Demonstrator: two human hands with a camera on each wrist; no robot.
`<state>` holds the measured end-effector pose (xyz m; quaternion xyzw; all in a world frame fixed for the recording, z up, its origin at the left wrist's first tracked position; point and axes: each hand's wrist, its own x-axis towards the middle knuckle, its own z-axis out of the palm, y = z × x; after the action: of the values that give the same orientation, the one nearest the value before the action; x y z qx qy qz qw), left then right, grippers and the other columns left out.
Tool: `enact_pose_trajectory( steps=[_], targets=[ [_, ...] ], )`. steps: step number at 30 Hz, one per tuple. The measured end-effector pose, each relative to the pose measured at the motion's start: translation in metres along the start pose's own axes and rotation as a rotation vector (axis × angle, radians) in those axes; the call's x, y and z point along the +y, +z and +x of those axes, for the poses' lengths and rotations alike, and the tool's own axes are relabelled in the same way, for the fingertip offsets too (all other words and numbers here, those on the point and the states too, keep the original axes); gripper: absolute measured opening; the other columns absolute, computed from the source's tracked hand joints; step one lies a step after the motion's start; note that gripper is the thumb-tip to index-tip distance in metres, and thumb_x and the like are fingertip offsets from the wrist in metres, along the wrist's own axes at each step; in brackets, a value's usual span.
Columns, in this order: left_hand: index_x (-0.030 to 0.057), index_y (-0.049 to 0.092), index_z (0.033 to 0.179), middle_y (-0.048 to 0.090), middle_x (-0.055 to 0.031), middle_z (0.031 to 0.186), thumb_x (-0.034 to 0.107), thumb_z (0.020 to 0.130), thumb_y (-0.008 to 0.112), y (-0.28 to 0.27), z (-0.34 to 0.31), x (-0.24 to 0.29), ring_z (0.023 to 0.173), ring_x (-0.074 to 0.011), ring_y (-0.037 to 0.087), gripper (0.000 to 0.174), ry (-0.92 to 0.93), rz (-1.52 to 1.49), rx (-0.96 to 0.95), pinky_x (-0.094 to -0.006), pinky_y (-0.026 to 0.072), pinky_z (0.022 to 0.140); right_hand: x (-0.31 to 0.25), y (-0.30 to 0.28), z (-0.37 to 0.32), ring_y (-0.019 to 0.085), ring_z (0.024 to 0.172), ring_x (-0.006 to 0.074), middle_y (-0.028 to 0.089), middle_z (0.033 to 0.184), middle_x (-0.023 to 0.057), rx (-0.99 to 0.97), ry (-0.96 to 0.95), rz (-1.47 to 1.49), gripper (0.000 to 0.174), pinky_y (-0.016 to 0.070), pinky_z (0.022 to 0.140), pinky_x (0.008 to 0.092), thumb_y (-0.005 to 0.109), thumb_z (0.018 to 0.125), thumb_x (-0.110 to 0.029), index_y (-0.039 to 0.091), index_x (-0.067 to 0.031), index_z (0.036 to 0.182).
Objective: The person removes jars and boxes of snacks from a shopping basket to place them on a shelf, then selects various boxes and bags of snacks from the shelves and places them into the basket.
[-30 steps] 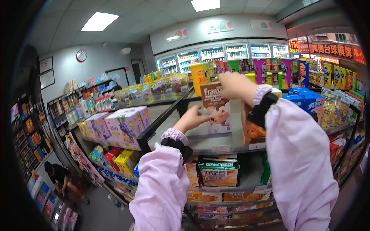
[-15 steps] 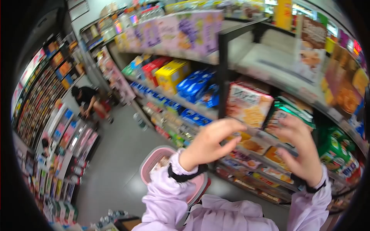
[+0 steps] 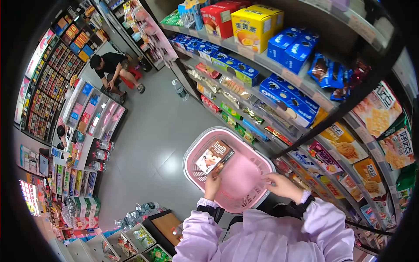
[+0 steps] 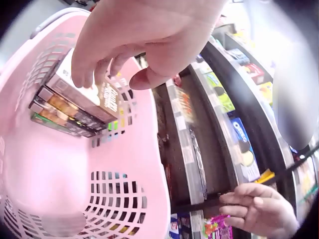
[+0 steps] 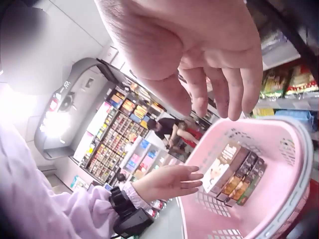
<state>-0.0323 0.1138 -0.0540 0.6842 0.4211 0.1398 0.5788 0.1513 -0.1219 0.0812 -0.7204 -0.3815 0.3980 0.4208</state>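
A pink plastic basket [image 3: 239, 177] with slotted walls stands below me in the head view. Inside it, against the far-left end, a brown-and-white Franzzi cookie box [image 3: 214, 158] lies together with several darker boxes [image 4: 65, 109]. My left hand [image 3: 212, 185] is at the near edge of that box, and its fingers overlap the box in the left wrist view. From the right wrist view the same hand [image 5: 167, 183] shows extended fingers and nothing held. At the basket's right rim hovers my right hand [image 3: 283, 187], its fingers loosely bent around nothing.
Snack shelves [image 3: 301, 83] run along the right, stocked with Oreo boxes [image 3: 290, 99] and a yellow box [image 3: 256, 28]. A plastic bottle [image 3: 179, 89] stands on the floor [image 3: 144, 144]. A seated person [image 3: 112, 72] is farther back. Bins [image 3: 126, 244] and bottles lie near lower left.
Both hands have come away from the Franzzi box on the upper shelf, which stayed there, and moved down empty to the basket. The head view has swung down and left.
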Motion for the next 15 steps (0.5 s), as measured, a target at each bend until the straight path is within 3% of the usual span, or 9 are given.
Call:
enact_pose_trajectory(
  steps=[2, 4, 6, 9, 11, 13, 14, 15],
  targets=[
    [-0.0093, 0.050, 0.109, 0.060, -0.0119, 0.091, 0.001, 0.074, 0.051, -0.013, 0.009, -0.009, 0.078, -0.0167, 0.057, 0.036, -0.162, -0.006, 0.103, -0.0257, 0.0456, 0.065, 0.025, 0.023, 0.038, 0.058, 0.096, 0.0246, 0.058, 0.108, 0.0144, -0.079, 0.044, 0.014, 0.036, 0.0456, 0.084, 0.0328, 0.057, 0.078, -0.009, 0.053, -0.0007, 0.113],
    [-0.0097, 0.050, 0.105, 0.060, -0.0126, 0.092, 0.001, 0.073, 0.051, -0.021, 0.030, -0.065, 0.075, -0.0163, 0.057, 0.034, -0.115, -0.001, 0.188, -0.0261, 0.0454, 0.063, 0.049, 0.043, 0.079, 0.057, 0.097, 0.0236, 0.056, 0.111, 0.0157, -0.133, 0.103, 0.035, 0.039, 0.0453, 0.085, 0.0320, 0.056, 0.078, -0.009, 0.050, 0.0009, 0.116],
    [-0.0091, 0.051, 0.102, 0.060, -0.0128, 0.092, 0.001, 0.073, 0.051, -0.025, 0.044, -0.089, 0.075, -0.0161, 0.057, 0.031, -0.097, -0.069, 0.249, -0.0260, 0.0453, 0.062, 0.069, 0.062, 0.118, 0.057, 0.100, 0.0241, 0.056, 0.111, 0.0176, -0.170, 0.179, 0.065, 0.043, 0.0445, 0.087, 0.0324, 0.057, 0.076, -0.009, 0.048, 0.0023, 0.117],
    [-0.0101, 0.052, 0.097, 0.060, -0.0145, 0.084, 0.005, 0.070, 0.054, -0.029, 0.055, -0.096, 0.072, -0.0175, 0.058, 0.031, -0.257, -0.156, 0.281, -0.0288, 0.0453, 0.060, 0.080, 0.085, 0.165, 0.057, 0.099, 0.0298, 0.057, 0.106, 0.0222, -0.018, 0.224, -0.036, 0.040, 0.0445, 0.086, 0.0371, 0.057, 0.073, -0.008, 0.051, 0.0050, 0.110],
    [-0.0101, 0.051, 0.092, 0.060, -0.0153, 0.079, 0.005, 0.068, 0.055, -0.025, 0.059, -0.093, 0.066, -0.0182, 0.057, 0.029, -0.298, -0.222, 0.304, -0.0309, 0.0451, 0.055, 0.094, 0.100, 0.196, 0.055, 0.101, 0.0329, 0.056, 0.107, 0.0234, 0.006, 0.213, -0.269, 0.043, 0.0438, 0.087, 0.0387, 0.058, 0.070, -0.009, 0.051, 0.0047, 0.111],
    [-0.0090, 0.053, 0.098, 0.060, -0.0124, 0.087, 0.002, 0.072, 0.053, -0.021, 0.066, -0.093, 0.072, -0.0171, 0.058, 0.028, -0.306, -0.246, 0.333, -0.0274, 0.0454, 0.059, 0.092, 0.108, 0.222, 0.053, 0.102, 0.0370, 0.054, 0.106, 0.0256, 0.019, 0.198, -0.419, 0.051, 0.0428, 0.087, 0.0406, 0.060, 0.067, -0.010, 0.047, 0.0041, 0.114],
    [-0.0085, 0.055, 0.100, 0.061, -0.0110, 0.091, 0.001, 0.074, 0.052, -0.021, 0.068, -0.094, 0.075, -0.0166, 0.059, 0.028, -0.310, -0.254, 0.344, -0.0256, 0.0456, 0.062, 0.097, 0.116, 0.231, 0.053, 0.101, 0.0368, 0.054, 0.106, 0.0255, 0.099, 0.172, -0.353, 0.052, 0.0429, 0.087, 0.0404, 0.061, 0.067, -0.010, 0.046, 0.0037, 0.114],
    [-0.0087, 0.052, 0.104, 0.060, -0.0111, 0.094, 0.001, 0.074, 0.052, -0.026, 0.067, -0.055, 0.078, -0.0171, 0.059, 0.032, -0.458, -0.177, 0.282, -0.0258, 0.0458, 0.064, 0.107, 0.126, 0.239, 0.053, 0.101, 0.0365, 0.055, 0.106, 0.0254, 0.179, 0.151, -0.285, 0.052, 0.0429, 0.087, 0.0402, 0.061, 0.067, -0.010, 0.045, 0.0034, 0.115]
  ],
)
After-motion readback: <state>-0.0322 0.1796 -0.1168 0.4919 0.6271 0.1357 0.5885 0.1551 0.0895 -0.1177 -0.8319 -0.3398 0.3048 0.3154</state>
